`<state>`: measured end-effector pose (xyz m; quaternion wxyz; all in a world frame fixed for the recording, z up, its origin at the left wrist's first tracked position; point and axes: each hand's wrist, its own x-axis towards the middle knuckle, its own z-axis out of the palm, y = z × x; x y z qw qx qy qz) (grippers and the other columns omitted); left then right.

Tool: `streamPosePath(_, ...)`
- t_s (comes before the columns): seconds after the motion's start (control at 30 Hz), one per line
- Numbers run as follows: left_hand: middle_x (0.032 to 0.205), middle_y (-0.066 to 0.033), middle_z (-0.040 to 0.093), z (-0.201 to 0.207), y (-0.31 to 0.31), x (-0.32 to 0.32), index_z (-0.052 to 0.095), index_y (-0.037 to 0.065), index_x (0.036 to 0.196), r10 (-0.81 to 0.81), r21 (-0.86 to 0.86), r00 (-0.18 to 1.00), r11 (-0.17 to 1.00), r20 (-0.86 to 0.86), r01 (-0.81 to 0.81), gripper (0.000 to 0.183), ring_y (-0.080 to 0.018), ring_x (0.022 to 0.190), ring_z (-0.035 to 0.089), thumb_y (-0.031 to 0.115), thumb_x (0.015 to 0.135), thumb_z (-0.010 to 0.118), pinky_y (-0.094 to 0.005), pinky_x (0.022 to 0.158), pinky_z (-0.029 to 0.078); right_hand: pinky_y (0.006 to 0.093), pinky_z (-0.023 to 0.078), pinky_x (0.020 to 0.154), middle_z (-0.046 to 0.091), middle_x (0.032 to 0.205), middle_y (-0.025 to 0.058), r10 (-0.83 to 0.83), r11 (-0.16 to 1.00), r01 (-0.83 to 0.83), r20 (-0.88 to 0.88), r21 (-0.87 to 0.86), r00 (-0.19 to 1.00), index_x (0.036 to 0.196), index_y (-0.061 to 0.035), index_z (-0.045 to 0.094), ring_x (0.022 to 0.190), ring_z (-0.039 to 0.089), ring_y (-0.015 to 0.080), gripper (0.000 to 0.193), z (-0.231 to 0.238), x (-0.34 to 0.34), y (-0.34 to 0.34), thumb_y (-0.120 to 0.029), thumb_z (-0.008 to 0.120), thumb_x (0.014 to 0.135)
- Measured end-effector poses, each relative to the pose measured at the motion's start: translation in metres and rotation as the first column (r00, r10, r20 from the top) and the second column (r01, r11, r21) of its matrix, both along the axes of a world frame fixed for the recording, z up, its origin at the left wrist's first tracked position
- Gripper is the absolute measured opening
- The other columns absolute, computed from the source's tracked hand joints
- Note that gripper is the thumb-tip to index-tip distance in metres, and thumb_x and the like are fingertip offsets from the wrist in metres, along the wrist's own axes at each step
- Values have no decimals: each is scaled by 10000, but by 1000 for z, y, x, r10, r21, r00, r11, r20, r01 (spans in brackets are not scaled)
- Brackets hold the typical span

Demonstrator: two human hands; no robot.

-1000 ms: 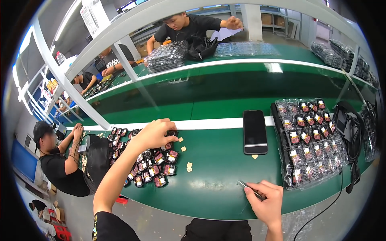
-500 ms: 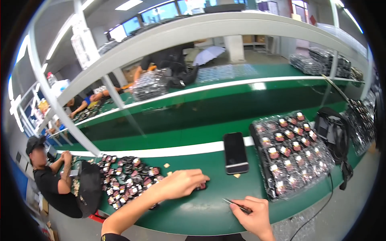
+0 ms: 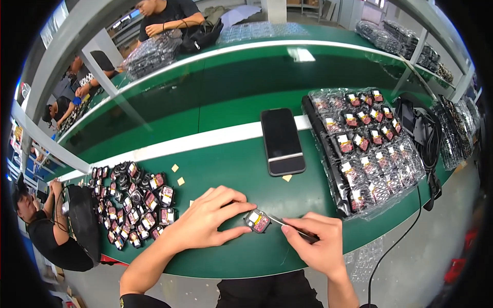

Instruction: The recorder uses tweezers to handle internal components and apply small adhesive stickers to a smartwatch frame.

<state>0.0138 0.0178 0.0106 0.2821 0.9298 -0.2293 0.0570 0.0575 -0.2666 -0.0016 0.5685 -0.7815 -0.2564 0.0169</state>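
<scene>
A small black electronic module [image 3: 258,221] with a white and pinkish label face lies flat on the green table in front of me. My left hand [image 3: 213,218] steadies it at its left side, thumb and index finger closed against its edges. In my right hand [image 3: 321,241] is a pair of tweezers [image 3: 277,220], gripped between thumb and fingers. Their thin tip points left and reaches the module's right edge; whether it touches cannot be made out. A heap of similar modules [image 3: 131,203] lies to the left of my left forearm.
A black phone [image 3: 282,138] lies beyond the module. At right, a clear plastic tray [image 3: 382,192] holds rows of modules, beside a black bag [image 3: 429,128] with a cable. Small yellowish pieces [image 3: 181,181] dot the green table [image 3: 226,164]. A co-worker [image 3: 56,226] sits far left; others work behind the partition.
The view has tilted downward. The module, earlier mostly hidden under my left hand, now shows between its thumb and index finger. The tweezers in my right hand have come up to it.
</scene>
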Motion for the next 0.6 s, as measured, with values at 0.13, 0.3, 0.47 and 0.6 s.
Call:
streamPosePath(0.13, 1218, -64, 676, 2, -6, 2, 756, 110, 1411, 17, -47, 999, 999, -32, -18, 667, -286, 1033, 634, 294, 811, 983, -403, 916, 501, 261, 366, 475, 641, 666, 23, -4, 1000, 3, -9, -19, 1000, 1086, 26, 857, 516, 531, 50, 185, -2, -2, 0, 3, 857, 902)
streamPosePath(0.3, 1156, -13, 705, -7, -4, 2, 796, 111, 1340, -57, -39, 998, 998, -25, 56, 586, -226, 989, 649, 304, 816, 975, -380, 887, 474, 248, 343, 471, 654, 679, 19, 8, 1000, -8, -3, 0, 1000, 1070, 24, 862, 514, 506, 37, 187, -6, -3, 1, 50, 856, 885)
streamPosePath(0.47, 993, -24, 765, -8, -10, -4, 798, 88, 1328, -54, -211, 994, 977, -98, 32, 597, -219, 906, 707, 268, 795, 995, -352, 865, 474, 241, 345, 509, 668, 675, 43, 26, 999, -24, -56, 29, 998, 1007, 43, 865, 551, 545, 60, 154, -4, -3, -3, 64, 850, 855)
streamPosePath(0.6, 968, -28, 755, -10, -9, -2, 816, 75, 1268, -55, -213, 992, 977, -110, 31, 570, -202, 890, 703, 270, 770, 1013, -348, 822, 458, 249, 313, 487, 638, 651, 26, 78, 997, -79, -29, -25, 997, 986, 33, 862, 513, 503, 56, 141, -8, 0, -1, 68, 841, 851)
